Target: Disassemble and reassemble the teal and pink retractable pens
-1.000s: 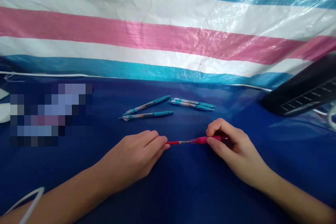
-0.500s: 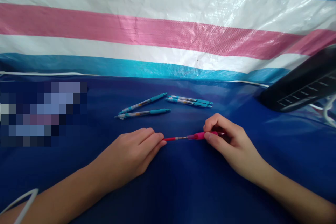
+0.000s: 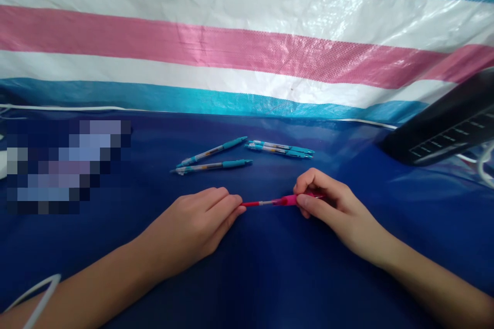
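Note:
A red pen (image 3: 285,200) lies level just above the dark blue table cover (image 3: 270,277), partly taken apart, with a thin red refill (image 3: 252,204) and a small spring sticking out of its left end. My right hand (image 3: 332,211) pinches the pink grip of the barrel. My left hand (image 3: 196,229) rests on the cover and pinches the refill's left tip between thumb and fingers. Both hands are closed.
Several teal pens (image 3: 216,159) lie on the cover behind my hands, two (image 3: 281,149) of them side by side. A striped tarp (image 3: 247,51) hangs at the back. A black keyboard (image 3: 447,133) tilts at the right. A white cable (image 3: 38,293) curls at the lower left.
My right hand has slid the barrel a little to the left, so less of the refill shows. My left hand has kept its place.

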`<act>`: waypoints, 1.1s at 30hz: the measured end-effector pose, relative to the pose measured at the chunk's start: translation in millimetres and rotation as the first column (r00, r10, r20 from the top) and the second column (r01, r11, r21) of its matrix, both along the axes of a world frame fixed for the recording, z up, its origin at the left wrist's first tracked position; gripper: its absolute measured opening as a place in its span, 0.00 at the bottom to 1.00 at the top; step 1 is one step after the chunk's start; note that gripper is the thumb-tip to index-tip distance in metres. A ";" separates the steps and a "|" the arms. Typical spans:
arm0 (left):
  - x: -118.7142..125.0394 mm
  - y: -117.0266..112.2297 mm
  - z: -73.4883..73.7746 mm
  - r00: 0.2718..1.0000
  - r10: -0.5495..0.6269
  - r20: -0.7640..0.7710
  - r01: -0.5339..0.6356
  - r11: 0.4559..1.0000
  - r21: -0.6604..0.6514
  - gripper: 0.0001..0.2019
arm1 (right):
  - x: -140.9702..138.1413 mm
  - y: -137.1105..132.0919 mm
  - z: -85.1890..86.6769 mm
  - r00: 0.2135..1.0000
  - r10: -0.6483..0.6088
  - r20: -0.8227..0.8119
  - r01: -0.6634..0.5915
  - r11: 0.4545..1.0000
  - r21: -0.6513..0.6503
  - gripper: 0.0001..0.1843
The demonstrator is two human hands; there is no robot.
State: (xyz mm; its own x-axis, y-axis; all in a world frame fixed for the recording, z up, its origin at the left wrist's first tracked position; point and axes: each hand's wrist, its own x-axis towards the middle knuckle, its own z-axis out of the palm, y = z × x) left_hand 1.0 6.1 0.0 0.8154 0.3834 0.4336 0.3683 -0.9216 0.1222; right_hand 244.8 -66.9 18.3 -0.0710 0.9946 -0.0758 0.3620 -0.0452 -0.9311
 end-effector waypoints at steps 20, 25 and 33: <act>-3.4 -2.3 9.9 0.975 -0.223 -0.006 0.221 0.963 0.156 0.13 | -9.3 -14.6 -3.5 0.884 0.289 0.369 -0.399 0.876 0.271 0.14; -1.3 -6.7 14.7 0.976 -0.212 -0.043 0.217 0.959 0.183 0.17 | -11.5 -12.7 -4.4 0.848 0.132 0.513 -0.358 0.856 0.372 0.10; 0.8 -11.7 16.4 0.973 -0.229 -0.038 0.233 0.960 0.159 0.20 | -16.7 -16.8 -4.4 0.833 0.148 0.533 -0.359 0.878 0.316 0.23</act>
State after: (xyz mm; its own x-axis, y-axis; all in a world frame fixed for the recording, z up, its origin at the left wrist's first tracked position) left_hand 1.8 -5.6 16.4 0.8823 0.1100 0.4577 0.1438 -0.9888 -0.0396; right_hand 228.1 -83.6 13.9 -0.3840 0.8974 0.2173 0.7099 0.4374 -0.5519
